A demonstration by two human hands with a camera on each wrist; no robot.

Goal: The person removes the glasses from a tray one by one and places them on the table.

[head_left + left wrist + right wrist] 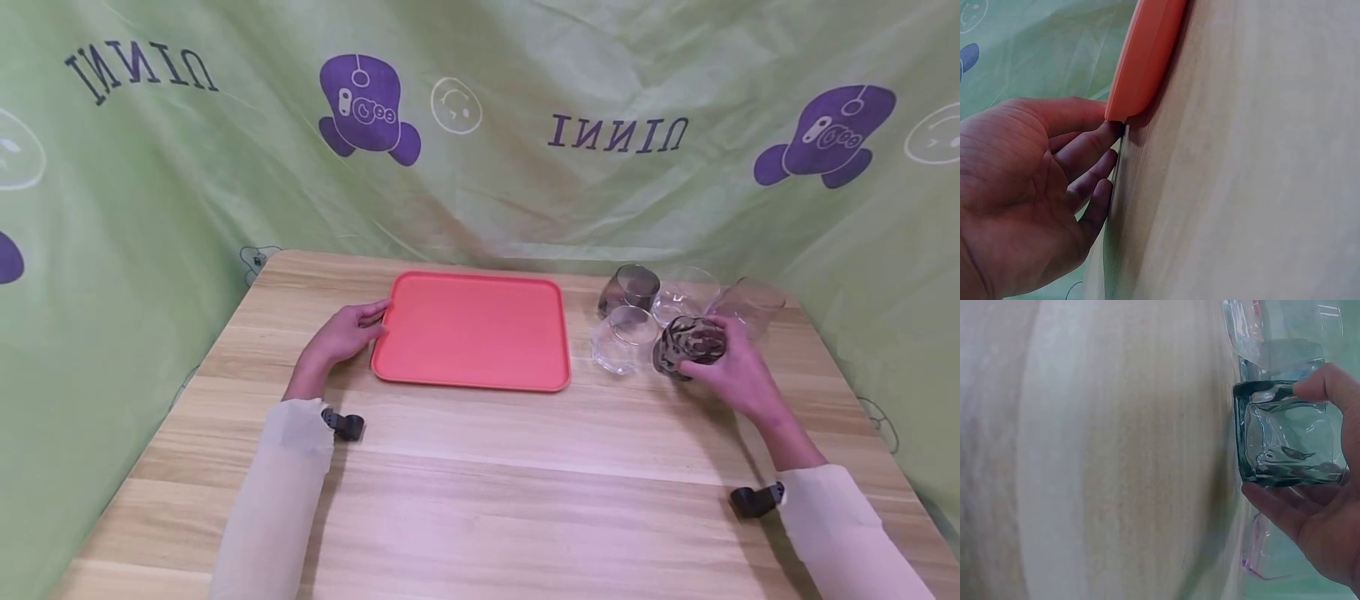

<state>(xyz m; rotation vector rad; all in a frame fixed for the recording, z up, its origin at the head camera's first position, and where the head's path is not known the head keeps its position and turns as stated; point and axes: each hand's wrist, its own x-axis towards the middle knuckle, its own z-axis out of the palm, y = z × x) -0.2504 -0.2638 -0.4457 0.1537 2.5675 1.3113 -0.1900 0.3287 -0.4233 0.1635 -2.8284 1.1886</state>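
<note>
My right hand [738, 371] grips a dark tinted glass cup [686, 346], with thumb and fingers on opposite sides. In the right wrist view the cup [1291, 434] has thick walls and a squarish outline, and it stands close to the tabletop. My left hand [347, 335] is at the left edge of a red rectangular tray [480, 333] that lies flat and holds nothing. The left wrist view shows the thumb and index fingertips right at the rim of the tray [1147, 56], the other fingers loosely extended beside it.
Around the held cup stand other glasses: a dark tinted one [628, 292], a clear faceted one [622, 342], a clear one [684, 292] behind, and a larger clear one [750, 304] at right. Green printed cloth [487, 208] hangs behind the wooden table [480, 492].
</note>
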